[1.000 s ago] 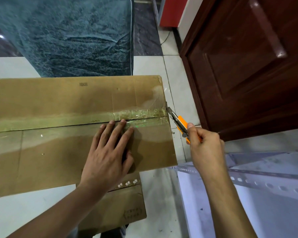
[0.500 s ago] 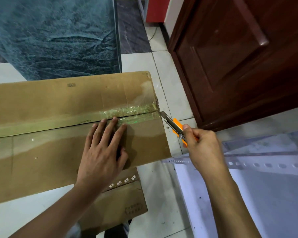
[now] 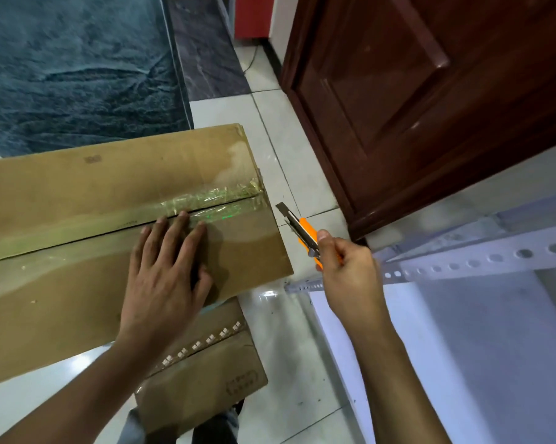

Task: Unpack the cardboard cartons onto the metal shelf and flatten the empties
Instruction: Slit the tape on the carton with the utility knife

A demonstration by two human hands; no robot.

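A large brown cardboard carton (image 3: 78, 193) lies across the left half of the head view, its top seam covered with clear tape (image 3: 212, 200). My left hand (image 3: 164, 283) rests flat on the near flap, fingertips at the seam. My right hand (image 3: 347, 274) grips an orange utility knife (image 3: 302, 232) just off the carton's right end, its blade out and a short gap from the tape's end. A smaller carton (image 3: 206, 379) lies under the big one, near my legs. The white metal shelf (image 3: 462, 267) stands at the right.
A dark red wooden door (image 3: 414, 107) stands at the upper right. A blue-grey textured mat (image 3: 71, 68) covers the floor beyond the carton. White floor tiles (image 3: 279, 139) show between carton and door. A red object (image 3: 252, 14) stands at the top.
My right hand has drawn the knife a little back from the carton's right end, so the blade tip no longer touches the tape. My left hand has stayed flat on the flap.
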